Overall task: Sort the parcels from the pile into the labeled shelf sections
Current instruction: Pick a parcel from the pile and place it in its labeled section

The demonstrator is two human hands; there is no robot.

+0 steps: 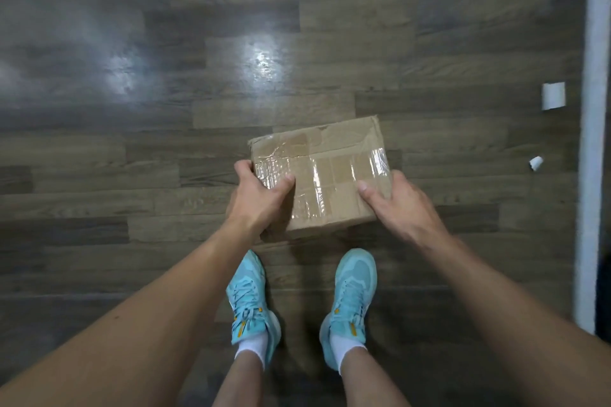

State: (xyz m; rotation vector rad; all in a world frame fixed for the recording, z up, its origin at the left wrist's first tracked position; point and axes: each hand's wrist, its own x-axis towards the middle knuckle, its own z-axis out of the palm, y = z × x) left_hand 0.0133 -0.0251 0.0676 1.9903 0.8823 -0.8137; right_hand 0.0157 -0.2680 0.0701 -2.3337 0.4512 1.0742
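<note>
Forearms (139, 304) bare, I reach down over my turquoise lace-up trainers (352, 297) to a brown cardboard box (330, 175) criss-crossed with clear glossy packing tape. It sits between my hands just ahead of my toes, above the dark wood-plank floor (132, 158); whether it rests on the planks or hangs a little clear I cannot tell. My left hand (256, 200) grips the left side, thumb pressed on the top face and fingers curled round the far corner. My right hand (396, 205) clamps the right side the same way, thumb on top. I judge the box light to middling, stiff enough to carry by its sides, though the far flap is torn and crumpled, so I would not squeeze there. The tape looks slick; bare card at the lower edges should give better purchase. Two white paper scraps (552, 96) lie near a pale upright edge (591, 142) to my right. No shelf or pile is in view.
</note>
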